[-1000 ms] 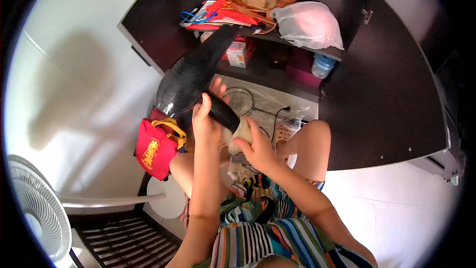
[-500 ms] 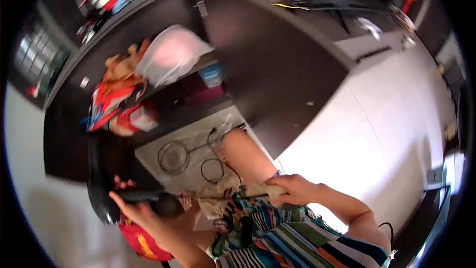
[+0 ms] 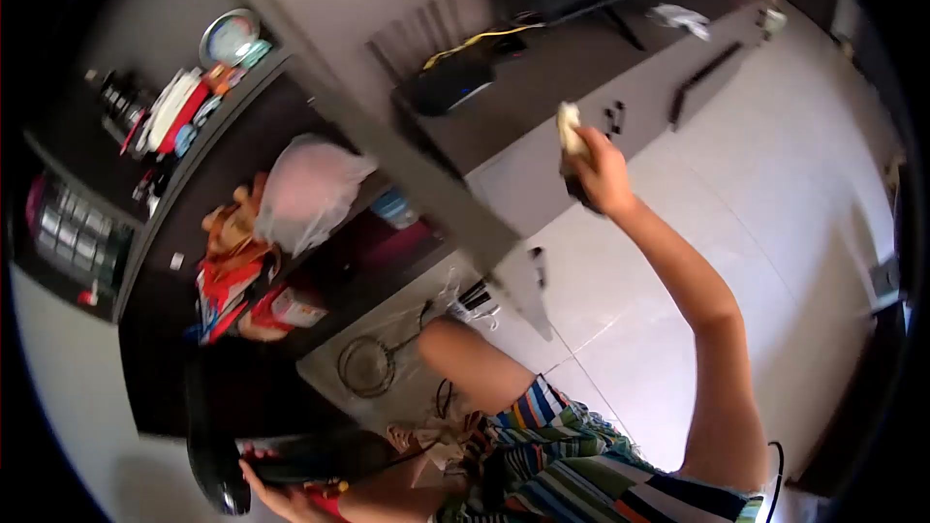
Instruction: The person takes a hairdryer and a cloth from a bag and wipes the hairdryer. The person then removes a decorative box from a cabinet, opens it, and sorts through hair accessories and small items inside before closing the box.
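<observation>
Black hairdryer sits gripped in left hand; right hand clenches pale cloth.

On the cabinet shelf, a plastic bag lies at the right end, a plush toy just left. Beneath sit a box and, farther right, a jar. A coiled cable lies in front, right of the hair dryer in the left hand; the right hand's cloth is right of the cabinet door.

The raised right arm bends at the elbow, right grip curled closed, left grip low, partly hidden.
</observation>
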A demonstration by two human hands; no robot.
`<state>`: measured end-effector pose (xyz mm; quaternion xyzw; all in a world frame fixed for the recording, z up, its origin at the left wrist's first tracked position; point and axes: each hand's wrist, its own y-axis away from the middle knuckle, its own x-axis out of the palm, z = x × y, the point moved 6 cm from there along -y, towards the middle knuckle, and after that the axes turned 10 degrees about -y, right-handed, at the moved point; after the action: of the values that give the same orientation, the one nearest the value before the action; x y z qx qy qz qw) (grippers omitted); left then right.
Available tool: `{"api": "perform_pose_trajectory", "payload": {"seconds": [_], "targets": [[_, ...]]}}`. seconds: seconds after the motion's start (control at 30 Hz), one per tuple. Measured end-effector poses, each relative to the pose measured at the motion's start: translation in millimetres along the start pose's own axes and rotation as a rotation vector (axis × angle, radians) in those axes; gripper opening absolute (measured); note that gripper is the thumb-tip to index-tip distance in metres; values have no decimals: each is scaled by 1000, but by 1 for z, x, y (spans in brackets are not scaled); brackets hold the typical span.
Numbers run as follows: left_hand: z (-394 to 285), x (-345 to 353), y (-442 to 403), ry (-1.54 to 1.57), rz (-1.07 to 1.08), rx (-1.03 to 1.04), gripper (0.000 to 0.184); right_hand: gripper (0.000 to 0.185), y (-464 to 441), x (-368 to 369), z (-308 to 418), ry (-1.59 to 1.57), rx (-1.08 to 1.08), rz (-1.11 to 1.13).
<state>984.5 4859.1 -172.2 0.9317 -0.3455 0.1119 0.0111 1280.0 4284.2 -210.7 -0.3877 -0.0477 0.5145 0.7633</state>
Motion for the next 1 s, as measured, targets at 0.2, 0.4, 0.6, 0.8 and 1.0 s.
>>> {"api": "perform_pose_trajectory", "payload": {"seconds": [0.2, 0.4, 0.6, 0.8, 1.0], "targets": [[-27, 10, 44, 75, -57, 83, 31, 48, -87, 152, -78, 284, 104, 397], [-33, -49, 82, -204, -259, 178, 34, 15, 29, 17, -13, -264, 104, -182], [-28, -58, 73, -73, -226, 183, 32, 4, 244, 19, 132, -693, 168, 389], [-47, -57, 65, 13, -93, 235, 30, 80, 374, 208, 249, -911, 91, 1645], [-89, -122, 88, -261, -245, 412, 42, 22, 432, 241, 256, -896, 278, 2381]]}}
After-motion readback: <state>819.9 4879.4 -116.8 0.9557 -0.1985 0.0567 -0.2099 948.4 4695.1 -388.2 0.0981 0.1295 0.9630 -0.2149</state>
